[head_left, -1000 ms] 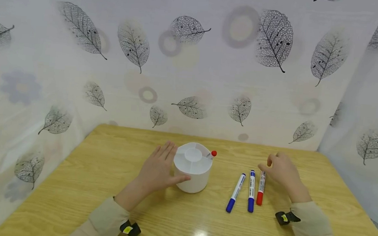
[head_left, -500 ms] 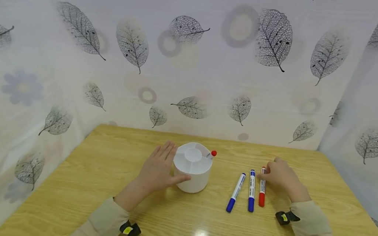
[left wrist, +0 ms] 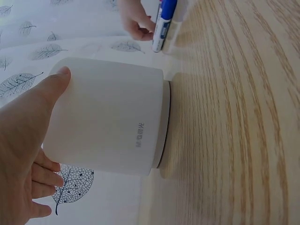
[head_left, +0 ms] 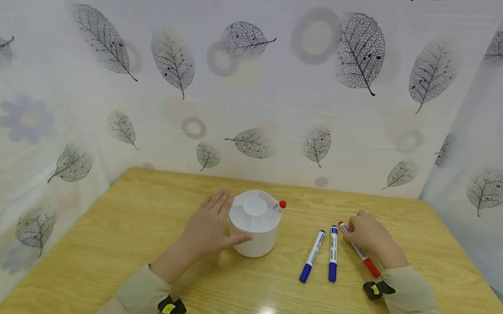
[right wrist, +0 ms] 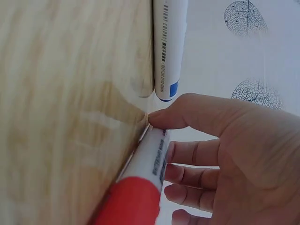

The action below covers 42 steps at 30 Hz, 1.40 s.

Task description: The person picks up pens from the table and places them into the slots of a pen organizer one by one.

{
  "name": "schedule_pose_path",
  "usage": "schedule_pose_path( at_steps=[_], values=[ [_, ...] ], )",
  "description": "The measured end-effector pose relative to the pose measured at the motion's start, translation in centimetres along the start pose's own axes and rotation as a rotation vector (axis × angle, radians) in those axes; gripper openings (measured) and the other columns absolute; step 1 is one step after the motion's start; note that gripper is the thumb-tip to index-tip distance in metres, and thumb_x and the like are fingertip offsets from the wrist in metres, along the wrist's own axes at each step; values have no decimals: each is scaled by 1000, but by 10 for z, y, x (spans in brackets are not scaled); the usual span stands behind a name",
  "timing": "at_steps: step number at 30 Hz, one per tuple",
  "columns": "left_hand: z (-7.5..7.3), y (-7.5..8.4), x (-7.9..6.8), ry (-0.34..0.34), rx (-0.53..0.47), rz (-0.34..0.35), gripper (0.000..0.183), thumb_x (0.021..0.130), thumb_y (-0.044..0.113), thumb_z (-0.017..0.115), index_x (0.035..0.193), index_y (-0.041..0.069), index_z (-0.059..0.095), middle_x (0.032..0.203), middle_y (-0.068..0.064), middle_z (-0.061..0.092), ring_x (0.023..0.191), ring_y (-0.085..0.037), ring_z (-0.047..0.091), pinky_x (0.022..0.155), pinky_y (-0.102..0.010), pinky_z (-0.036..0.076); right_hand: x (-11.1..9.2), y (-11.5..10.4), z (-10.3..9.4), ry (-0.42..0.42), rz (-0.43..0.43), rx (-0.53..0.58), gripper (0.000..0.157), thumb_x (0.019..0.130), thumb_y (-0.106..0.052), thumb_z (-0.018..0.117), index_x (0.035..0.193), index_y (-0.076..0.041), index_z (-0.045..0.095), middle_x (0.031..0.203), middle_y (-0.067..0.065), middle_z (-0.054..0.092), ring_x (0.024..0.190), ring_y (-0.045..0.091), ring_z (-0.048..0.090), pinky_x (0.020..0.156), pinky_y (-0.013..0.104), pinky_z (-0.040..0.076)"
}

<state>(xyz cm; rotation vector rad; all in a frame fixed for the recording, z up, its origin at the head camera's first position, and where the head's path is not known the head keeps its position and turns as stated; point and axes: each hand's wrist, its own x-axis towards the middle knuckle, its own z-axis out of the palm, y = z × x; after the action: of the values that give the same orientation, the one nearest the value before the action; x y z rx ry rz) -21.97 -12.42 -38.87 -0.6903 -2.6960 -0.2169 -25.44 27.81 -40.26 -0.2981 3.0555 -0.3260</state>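
A white round pen holder point(head_left: 259, 240) with compartments stands upright on the table. One marker with a red end point(head_left: 282, 205) leans inside its right side. My left hand point(head_left: 206, 228) rests against the holder, straight fingers along its left side and thumb across the front. In the left wrist view, the thumb touches the white wall point(left wrist: 108, 108). At the right, my right hand point(head_left: 371, 236) pinches a red marker point(head_left: 364, 255) near its far end. That marker lies slantwise on the table, its red cap point(right wrist: 131, 201) toward my wrist. Two blue markers point(head_left: 313, 256) lie just left of it.
The wooden table point(head_left: 139, 232) is bounded at the back and sides by a pale leaf-print cloth point(head_left: 255, 103). Bare tabletop shows in front of the holder and to its left. Black wrist cameras point(head_left: 173, 308) are strapped at both sleeves.
My right fingers have come down onto the red marker. It has turned from nearly straight to slanted, its cap end swinging right. My left hand and the holder have stayed in place.
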Motion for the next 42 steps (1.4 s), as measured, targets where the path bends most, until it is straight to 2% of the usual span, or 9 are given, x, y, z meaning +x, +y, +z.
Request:
schedule_pose_path(
  at_steps=[3, 9, 16, 22, 26, 34, 42],
  values=[
    [0, 0, 0, 2, 1, 1, 106, 78, 76, 57, 147, -3, 38, 151, -21, 41, 145, -34, 35, 119, -49, 31, 1, 1, 1, 8, 6, 2, 20, 78, -20, 71, 72, -6, 58, 85, 11, 48, 73, 22, 45, 56, 28, 36],
    [-1, 2, 0, -11, -14, -7, 106, 78, 75, 58, 147, -3, 37, 152, -22, 41, 146, -33, 33, 120, -49, 29, 0, 0, -6, 93, -26, -12, 19, 80, -23, 70, 76, -8, 59, 84, 11, 52, 72, 21, 47, 56, 29, 38],
    [-1, 1, 1, 0, -9, 2, 106, 79, 75, 58, 147, -3, 38, 151, -22, 42, 145, -34, 34, 120, -50, 30, -5, -11, -23, 167, -64, -32, 17, 79, -22, 69, 80, -9, 59, 92, 15, 57, 75, 24, 48, 60, 33, 41],
    [-3, 2, 0, -11, -11, 0, 105, 79, 75, 58, 147, -3, 38, 151, -22, 41, 145, -34, 34, 120, -50, 29, -12, -24, -32, 267, -106, -47, 13, 82, -19, 67, 82, -8, 60, 100, 18, 56, 81, 27, 51, 63, 37, 46],
    [-4, 2, 1, -12, -12, -3, 105, 79, 75, 57, 147, -3, 38, 152, -22, 41, 145, -34, 34, 120, -50, 29, -14, -31, -37, 335, -141, -54, 11, 82, -17, 64, 83, -7, 59, 99, 18, 55, 81, 28, 49, 63, 37, 44],
    [-3, 1, 1, -1, -11, -1, 105, 78, 74, 59, 146, -3, 39, 151, -22, 42, 145, -34, 35, 119, -50, 30, -14, -46, -38, 565, -281, -107, 15, 78, -13, 63, 89, -2, 64, 93, 15, 57, 75, 25, 50, 60, 34, 42],
    [-3, 1, 0, -9, -3, -1, 106, 79, 75, 58, 146, -4, 38, 151, -22, 41, 145, -34, 34, 120, -49, 30, -21, -69, -44, 756, -455, -62, 14, 75, -12, 65, 86, -3, 65, 91, 12, 57, 75, 24, 49, 59, 34, 41]
  ],
)
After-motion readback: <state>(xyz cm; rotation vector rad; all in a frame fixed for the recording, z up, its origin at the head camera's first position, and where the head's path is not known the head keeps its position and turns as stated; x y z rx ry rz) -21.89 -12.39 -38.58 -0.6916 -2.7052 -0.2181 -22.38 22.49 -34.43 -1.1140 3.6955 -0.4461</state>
